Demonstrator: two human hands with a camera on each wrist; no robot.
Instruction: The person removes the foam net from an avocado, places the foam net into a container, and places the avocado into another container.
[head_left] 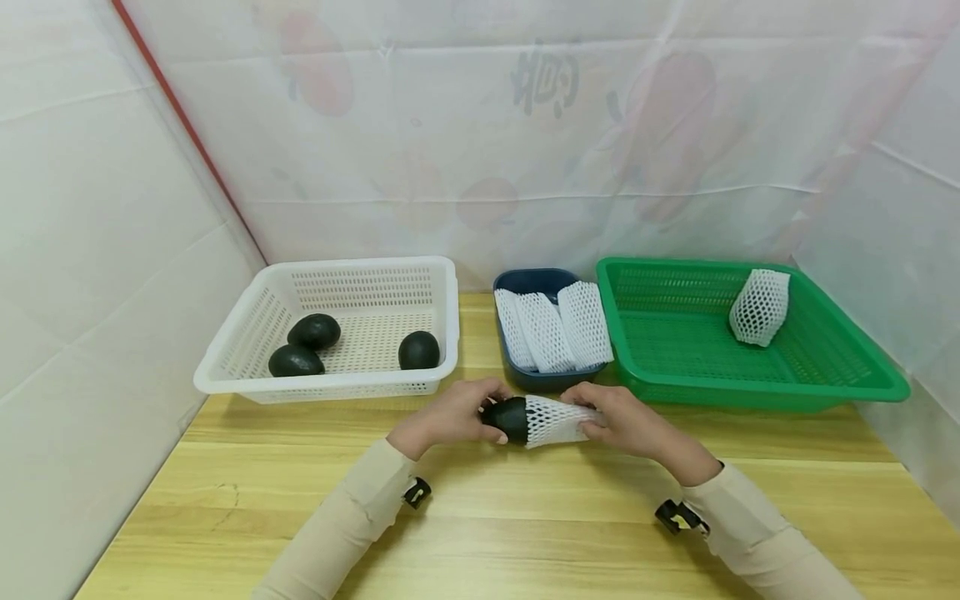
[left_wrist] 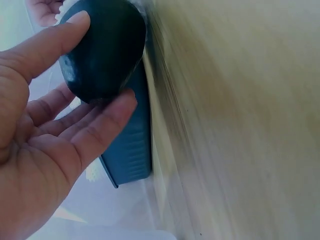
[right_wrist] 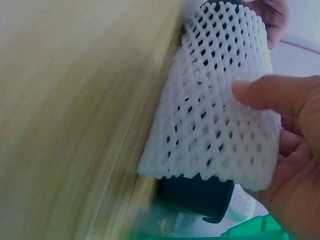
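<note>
Dark fruit at centre of the frame, just below the middle, over the tabletop; its right part sits inside the white foam net; left grip is nearer, holding the bare left end; right grip pinches the net's right end; fruit and net share one axis, roughly left-right.

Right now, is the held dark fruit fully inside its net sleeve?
Partly: the dark fruit shows through the net sleeve, one end bare.
</note>
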